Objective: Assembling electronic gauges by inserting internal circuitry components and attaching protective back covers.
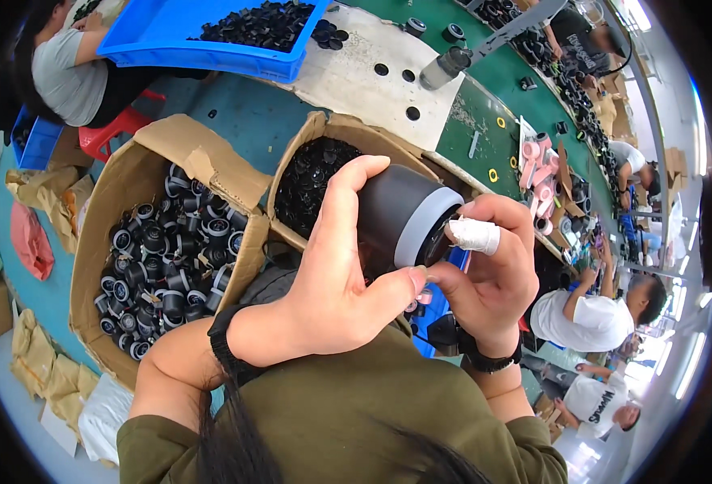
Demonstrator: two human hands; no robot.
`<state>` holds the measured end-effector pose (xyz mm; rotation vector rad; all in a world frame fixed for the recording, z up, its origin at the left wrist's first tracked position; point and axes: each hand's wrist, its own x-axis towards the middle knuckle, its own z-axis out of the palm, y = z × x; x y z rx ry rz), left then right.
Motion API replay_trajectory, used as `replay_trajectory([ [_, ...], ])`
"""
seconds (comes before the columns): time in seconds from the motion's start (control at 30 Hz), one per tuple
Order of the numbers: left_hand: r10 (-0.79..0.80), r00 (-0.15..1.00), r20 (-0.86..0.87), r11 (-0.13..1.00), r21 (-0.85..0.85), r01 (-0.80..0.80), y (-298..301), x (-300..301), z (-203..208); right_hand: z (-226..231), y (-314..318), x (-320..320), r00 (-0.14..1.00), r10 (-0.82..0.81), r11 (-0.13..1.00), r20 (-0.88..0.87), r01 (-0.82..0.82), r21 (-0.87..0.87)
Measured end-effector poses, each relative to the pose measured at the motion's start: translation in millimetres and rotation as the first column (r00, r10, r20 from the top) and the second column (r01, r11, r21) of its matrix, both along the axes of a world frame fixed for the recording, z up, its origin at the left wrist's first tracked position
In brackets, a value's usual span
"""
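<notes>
A black cylindrical housing (pixel 388 206) with a light grey ring (pixel 424 228) round one end lies sideways between my hands. My left hand (pixel 324 290) is wrapped round its body, thumb reaching toward the ringed end. At that end, my right hand (pixel 493 282) has its thumb and fingers closed on the dark end face and rim. One right finger wears a white wrapping (pixel 474 235). What the right fingertips touch inside the end is mostly hidden. Left of my hands, a cardboard carton (pixel 203 157) holds many similar small black-and-grey housings (pixel 174 278).
Another carton (pixel 380 137) with glossy black parts (pixel 312 185) stands just behind the housing. A blue tub (pixel 203 63) of black pieces sits on the green bench (pixel 473 149). Pink parts (pixel 539 173) lie at right. A co-worker (pixel 70 68) sits far left; others work at right.
</notes>
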<state>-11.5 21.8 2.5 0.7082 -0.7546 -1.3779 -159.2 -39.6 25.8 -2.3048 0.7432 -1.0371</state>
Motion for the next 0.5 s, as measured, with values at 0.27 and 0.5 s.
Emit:
replay_trajectory([
  [0.27, 0.143, 0.961, 0.236, 0.990, -0.017, -0.143, -6, -5, -17, -1, -2, 5, 1.000, 0.025, 1.000, -0.013, -0.024, 0.018],
  [0.5, 0.230, 0.927, 0.297, 0.972, -0.031, -0.231, -12, -3, -25, 3, 0, -1, 0.998, 0.004, 0.999, -0.061, -0.002, 0.034],
])
